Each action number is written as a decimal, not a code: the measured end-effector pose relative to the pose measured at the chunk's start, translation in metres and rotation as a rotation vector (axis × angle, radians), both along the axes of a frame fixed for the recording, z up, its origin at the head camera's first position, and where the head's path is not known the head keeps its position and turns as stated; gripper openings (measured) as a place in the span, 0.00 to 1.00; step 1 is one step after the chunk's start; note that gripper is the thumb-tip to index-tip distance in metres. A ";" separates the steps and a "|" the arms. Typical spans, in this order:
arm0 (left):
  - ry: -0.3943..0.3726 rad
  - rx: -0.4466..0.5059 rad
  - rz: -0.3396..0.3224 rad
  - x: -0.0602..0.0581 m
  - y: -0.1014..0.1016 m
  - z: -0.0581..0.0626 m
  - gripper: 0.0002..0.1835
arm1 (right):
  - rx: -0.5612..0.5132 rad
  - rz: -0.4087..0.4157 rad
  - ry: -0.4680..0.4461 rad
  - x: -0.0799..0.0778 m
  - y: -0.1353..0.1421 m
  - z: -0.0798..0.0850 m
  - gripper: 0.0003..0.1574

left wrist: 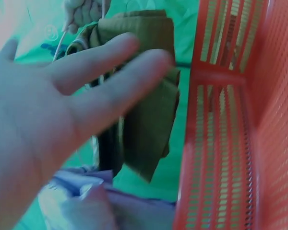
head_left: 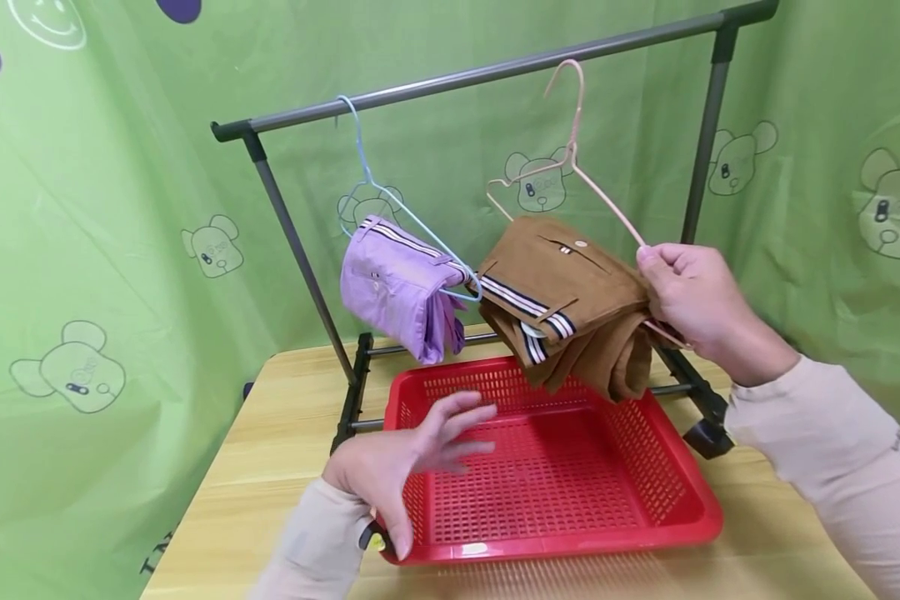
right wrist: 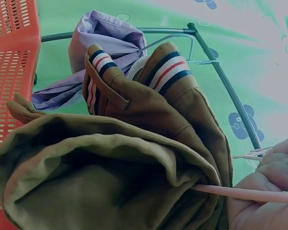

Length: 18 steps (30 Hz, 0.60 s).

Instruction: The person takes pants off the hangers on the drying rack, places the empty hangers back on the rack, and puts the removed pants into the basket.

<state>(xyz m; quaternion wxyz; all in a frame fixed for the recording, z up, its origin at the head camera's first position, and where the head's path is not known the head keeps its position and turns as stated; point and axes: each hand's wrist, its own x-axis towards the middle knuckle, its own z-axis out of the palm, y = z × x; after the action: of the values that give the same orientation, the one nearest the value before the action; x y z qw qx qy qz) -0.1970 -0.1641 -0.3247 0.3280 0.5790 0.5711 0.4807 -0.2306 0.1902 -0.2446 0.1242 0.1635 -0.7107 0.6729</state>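
My right hand (head_left: 693,296) pinches the right side of a pink hanger (head_left: 607,200), with brown trousers (head_left: 562,275) folded over its lower bar. The hanger's hook overlaps the rail in the head view; whether it rests on it I cannot tell. The trousers have a striped waistband and hang over the back of a red plastic basket (head_left: 555,547). Over the basket's left front, my left hand (head_left: 412,458) is spread with nothing in it. To the left, purple trousers (head_left: 397,279) hang on a blue hanger (head_left: 412,212) hooked over the rail.
A grey metal clothes rack (head_left: 457,79) stands on a wooden table (head_left: 270,450), its legs on either side. Its right foot carries a black caster (head_left: 708,437). Behind everything hangs a green curtain (head_left: 120,208) printed with bear heads.
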 end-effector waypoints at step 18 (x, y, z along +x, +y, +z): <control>-0.565 0.174 0.889 -0.014 0.052 0.008 0.35 | 0.069 -0.033 -0.005 0.001 0.000 0.002 0.21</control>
<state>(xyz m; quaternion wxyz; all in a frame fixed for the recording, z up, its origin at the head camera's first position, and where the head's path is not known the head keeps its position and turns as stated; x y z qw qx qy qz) -0.2114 -0.1119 -0.3163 0.1844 0.1544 0.6088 0.7560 -0.2301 0.1904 -0.2428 0.1278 0.1544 -0.7364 0.6462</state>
